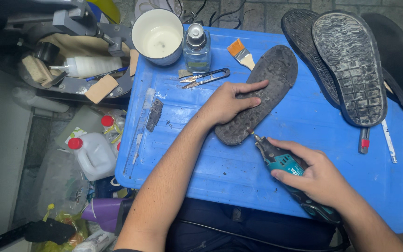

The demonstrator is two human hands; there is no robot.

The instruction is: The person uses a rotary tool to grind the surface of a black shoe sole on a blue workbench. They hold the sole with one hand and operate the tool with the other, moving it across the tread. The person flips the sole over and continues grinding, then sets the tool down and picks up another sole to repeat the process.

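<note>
Worn dark grey rubber shoe sole lies flat on blue plastic table top, toe toward paintbrush.

Left hand spread flat, pressing sole mid-length.

Right hand clenched round teal handheld rotary tool; bit touches sole's heel edge.

Judgement: grinding at heel end; surface there rough, crumbly; rest dull, dusty, scuffed. How much is already ground, cannot tell.

Two black treaded soles stacked far right, untouched.

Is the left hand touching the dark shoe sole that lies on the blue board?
Touching. The head view shows the left hand lying flat on the dark shoe sole, fingers spread over its surface with no gap.
</note>
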